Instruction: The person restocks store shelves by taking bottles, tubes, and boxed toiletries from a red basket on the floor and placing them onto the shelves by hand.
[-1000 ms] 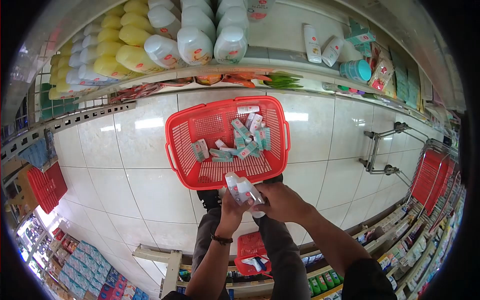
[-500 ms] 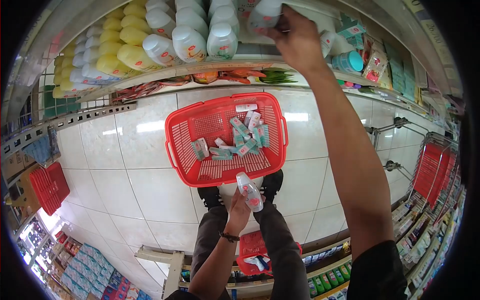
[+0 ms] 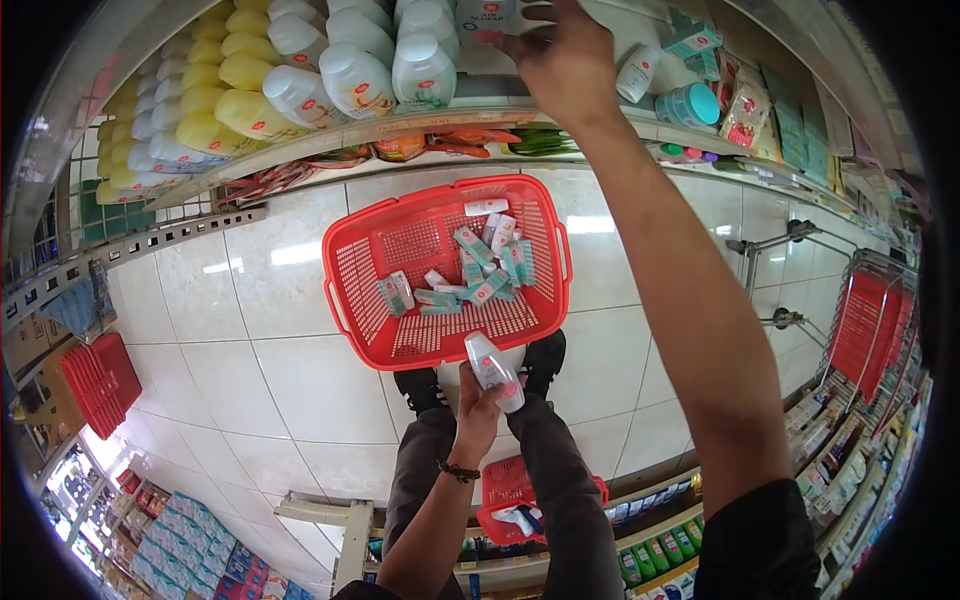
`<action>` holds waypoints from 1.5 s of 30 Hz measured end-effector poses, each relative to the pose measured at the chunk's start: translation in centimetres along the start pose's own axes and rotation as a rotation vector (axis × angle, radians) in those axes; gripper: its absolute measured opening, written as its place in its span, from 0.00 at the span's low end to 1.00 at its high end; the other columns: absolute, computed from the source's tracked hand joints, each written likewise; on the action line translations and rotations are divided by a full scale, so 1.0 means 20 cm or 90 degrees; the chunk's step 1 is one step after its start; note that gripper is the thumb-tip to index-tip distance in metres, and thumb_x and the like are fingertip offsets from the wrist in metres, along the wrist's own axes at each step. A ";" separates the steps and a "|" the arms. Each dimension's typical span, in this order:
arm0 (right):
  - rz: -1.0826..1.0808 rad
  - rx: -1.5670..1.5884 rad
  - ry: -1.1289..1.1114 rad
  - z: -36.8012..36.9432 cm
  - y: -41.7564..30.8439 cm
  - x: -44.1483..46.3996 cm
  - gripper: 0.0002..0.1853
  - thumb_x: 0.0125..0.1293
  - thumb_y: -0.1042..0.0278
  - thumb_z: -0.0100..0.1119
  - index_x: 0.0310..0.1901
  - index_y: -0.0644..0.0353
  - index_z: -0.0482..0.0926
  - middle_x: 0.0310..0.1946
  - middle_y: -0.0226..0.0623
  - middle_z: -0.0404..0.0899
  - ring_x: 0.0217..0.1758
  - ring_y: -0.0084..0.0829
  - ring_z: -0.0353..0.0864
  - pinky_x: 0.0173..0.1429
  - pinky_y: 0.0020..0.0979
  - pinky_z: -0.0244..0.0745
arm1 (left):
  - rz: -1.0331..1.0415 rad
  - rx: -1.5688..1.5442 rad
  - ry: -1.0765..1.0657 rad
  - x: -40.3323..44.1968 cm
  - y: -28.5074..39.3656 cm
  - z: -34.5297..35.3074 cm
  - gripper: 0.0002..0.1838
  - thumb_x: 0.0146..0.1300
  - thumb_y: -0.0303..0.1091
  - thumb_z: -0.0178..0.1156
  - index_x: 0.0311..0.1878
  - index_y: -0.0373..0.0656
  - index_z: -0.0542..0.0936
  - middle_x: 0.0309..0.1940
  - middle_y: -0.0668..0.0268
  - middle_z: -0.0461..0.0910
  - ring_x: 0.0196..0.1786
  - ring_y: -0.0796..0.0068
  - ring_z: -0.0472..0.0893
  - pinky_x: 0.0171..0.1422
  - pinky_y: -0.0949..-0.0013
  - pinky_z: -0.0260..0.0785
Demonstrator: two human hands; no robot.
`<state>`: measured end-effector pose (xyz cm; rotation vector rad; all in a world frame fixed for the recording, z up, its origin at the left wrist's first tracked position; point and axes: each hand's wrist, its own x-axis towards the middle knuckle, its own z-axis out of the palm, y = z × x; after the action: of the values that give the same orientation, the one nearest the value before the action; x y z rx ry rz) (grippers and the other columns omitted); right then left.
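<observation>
My left hand (image 3: 480,400) is closed around a clear bottle (image 3: 494,372) with a white cap and pink label, held above my legs by the near rim of the red basket (image 3: 345,290). At the shelf, my right hand (image 3: 568,60) has its fingers apart beside another clear bottle (image 3: 486,14) labelled "Air Mawar". Its thumb is close to that bottle's lower part; whether they touch is unclear. To the left of it stand rows of white lotion bottles (image 3: 425,72) and yellow bottles (image 3: 245,116). In the basket lie small teal boxes (image 3: 490,287) and white tubes (image 3: 487,207).
A teal-lidded jar (image 3: 690,104) and a small white bottle (image 3: 637,74) are on the shelf at right. Behind my legs is a second red basket (image 3: 510,485). A cart (image 3: 865,320) stands on the right, stacked red baskets (image 3: 100,383) on the left.
My right hand has moved left along the shelf with the clear bottle, and its fingers now look spread beside it. The left hand still holds its bottle, shifted slightly.
</observation>
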<state>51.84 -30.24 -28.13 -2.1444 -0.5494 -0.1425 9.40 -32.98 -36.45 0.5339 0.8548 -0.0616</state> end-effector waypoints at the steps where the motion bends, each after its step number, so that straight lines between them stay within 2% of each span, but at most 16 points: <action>1: -0.045 -0.014 0.097 0.00 -0.01 -0.05 0.13 0.64 0.74 0.73 0.48 0.63 0.80 0.34 0.36 0.87 0.31 0.27 0.84 0.38 0.31 0.79 | -0.003 -0.001 0.001 -0.01 0.03 0.02 0.26 0.68 0.23 0.57 0.68 0.43 0.65 0.54 0.59 0.79 0.57 0.58 0.84 0.68 0.53 0.74; 3: 0.093 -0.087 -0.029 -0.15 -0.09 -0.30 0.11 0.64 0.70 0.73 0.45 0.60 0.81 0.32 0.35 0.87 0.28 0.28 0.83 0.35 0.31 0.78 | 0.042 0.125 -0.004 0.01 0.10 0.06 0.18 0.70 0.20 0.60 0.62 0.38 0.74 0.60 0.59 0.76 0.58 0.65 0.83 0.64 0.63 0.75; 5: 0.145 0.032 -0.330 -0.28 -0.08 -0.66 0.12 0.62 0.68 0.74 0.43 0.61 0.82 0.29 0.34 0.85 0.24 0.25 0.80 0.34 0.31 0.77 | 0.074 0.192 -0.021 0.00 0.20 0.10 0.21 0.71 0.20 0.58 0.66 0.38 0.72 0.59 0.61 0.77 0.62 0.67 0.81 0.68 0.63 0.72; 9: 0.297 0.122 -0.670 -0.31 -0.16 -1.28 0.24 0.55 0.66 0.81 0.52 0.62 0.83 0.39 0.41 0.86 0.36 0.34 0.88 0.43 0.34 0.82 | 0.100 0.113 -0.077 0.03 0.22 0.06 0.26 0.76 0.30 0.57 0.74 0.38 0.69 0.65 0.62 0.74 0.71 0.69 0.73 0.72 0.62 0.69; 13: 0.271 0.254 -0.552 -0.26 -0.19 -1.32 0.19 0.57 0.70 0.79 0.49 0.63 0.84 0.43 0.43 0.86 0.44 0.37 0.88 0.49 0.36 0.82 | 0.202 0.373 -0.093 0.03 0.32 0.10 0.28 0.81 0.37 0.50 0.80 0.40 0.64 0.74 0.60 0.67 0.73 0.63 0.67 0.75 0.59 0.63; 15: 0.217 0.262 -0.431 -0.26 -0.21 -1.13 0.18 0.57 0.75 0.76 0.51 0.62 0.85 0.45 0.41 0.88 0.45 0.41 0.89 0.55 0.38 0.83 | 0.257 0.020 -0.069 0.03 0.29 0.13 0.31 0.82 0.40 0.45 0.83 0.40 0.58 0.79 0.59 0.57 0.76 0.58 0.63 0.79 0.54 0.60; 17: -0.021 0.184 -0.143 -0.25 -0.18 -0.68 0.14 0.60 0.82 0.71 0.48 0.60 0.88 0.44 0.39 0.89 0.47 0.32 0.89 0.57 0.34 0.82 | 0.252 0.250 -0.023 0.04 0.19 0.00 0.32 0.81 0.38 0.47 0.83 0.40 0.56 0.80 0.56 0.53 0.76 0.56 0.64 0.80 0.53 0.60; 19: 0.023 0.251 -0.026 -0.23 -0.19 -0.41 0.12 0.60 0.84 0.70 0.46 0.63 0.88 0.43 0.40 0.90 0.47 0.30 0.89 0.53 0.31 0.84 | 0.170 0.430 -0.021 0.04 0.12 -0.03 0.31 0.81 0.37 0.48 0.82 0.40 0.58 0.77 0.53 0.57 0.76 0.55 0.64 0.79 0.53 0.62; 20: -0.031 0.135 -0.024 -0.23 -0.13 -0.29 0.15 0.60 0.82 0.72 0.49 0.62 0.86 0.45 0.41 0.89 0.46 0.31 0.89 0.51 0.31 0.84 | 0.161 0.457 -0.035 0.06 0.04 -0.08 0.37 0.82 0.54 0.48 0.82 0.41 0.56 0.77 0.57 0.58 0.74 0.58 0.69 0.73 0.53 0.69; 21: -0.034 0.134 -0.024 -0.20 -0.12 -0.21 0.15 0.60 0.82 0.72 0.49 0.62 0.86 0.45 0.41 0.89 0.46 0.31 0.89 0.51 0.31 0.84 | 0.163 0.455 -0.036 0.05 0.01 -0.06 0.37 0.82 0.54 0.48 0.82 0.41 0.56 0.77 0.57 0.58 0.74 0.58 0.69 0.73 0.53 0.69; 23: -0.007 0.167 -0.052 -0.15 -0.12 -0.10 0.19 0.60 0.76 0.73 0.51 0.67 0.77 0.41 0.54 0.88 0.46 0.50 0.90 0.50 0.44 0.84 | 0.131 0.438 -0.082 0.03 -0.06 0.00 0.35 0.82 0.54 0.48 0.81 0.40 0.58 0.75 0.57 0.61 0.71 0.58 0.72 0.71 0.56 0.70; 26: 0.002 -0.070 -0.079 -0.08 -0.08 -0.05 0.18 0.58 0.79 0.74 0.48 0.67 0.77 0.39 0.52 0.89 0.46 0.46 0.91 0.50 0.42 0.84 | 0.106 0.403 -0.106 -0.03 -0.14 0.12 0.32 0.82 0.51 0.50 0.79 0.41 0.62 0.73 0.57 0.63 0.69 0.58 0.74 0.69 0.57 0.71; 34: 0.020 0.025 -0.075 -0.03 -0.07 -0.04 0.17 0.57 0.78 0.75 0.46 0.66 0.78 0.37 0.48 0.89 0.44 0.42 0.91 0.48 0.39 0.85 | 0.047 0.378 -0.112 -0.04 -0.14 0.06 0.27 0.82 0.47 0.52 0.76 0.44 0.68 0.72 0.56 0.64 0.66 0.61 0.75 0.67 0.56 0.71; 38: -0.015 -0.010 0.052 -0.07 -0.13 -0.18 0.17 0.59 0.78 0.74 0.49 0.68 0.79 0.39 0.50 0.88 0.44 0.41 0.91 0.47 0.39 0.86 | 0.040 0.361 -0.075 -0.03 -0.16 0.04 0.28 0.81 0.47 0.54 0.74 0.40 0.68 0.67 0.59 0.73 0.64 0.65 0.78 0.67 0.61 0.71; 40: 0.013 0.106 0.112 -0.10 -0.07 -0.37 0.18 0.60 0.81 0.73 0.52 0.64 0.83 0.45 0.40 0.88 0.45 0.30 0.88 0.52 0.31 0.84 | 0.035 0.346 -0.037 -0.01 -0.17 0.01 0.22 0.79 0.40 0.58 0.69 0.39 0.73 0.59 0.63 0.80 0.59 0.70 0.81 0.65 0.64 0.72; 45: 0.314 0.181 0.116 -0.20 -0.29 -1.47 0.14 0.66 0.82 0.68 0.52 0.68 0.80 0.39 0.33 0.83 0.40 0.21 0.82 0.47 0.24 0.80 | 0.153 0.412 0.067 0.08 -0.13 -0.09 0.16 0.71 0.27 0.65 0.59 0.37 0.78 0.49 0.60 0.84 0.48 0.69 0.87 0.51 0.66 0.79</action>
<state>23.41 -40.26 -30.12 -1.9001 0.0708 0.0156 8.44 -34.05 -39.61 1.2526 0.8612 -0.0914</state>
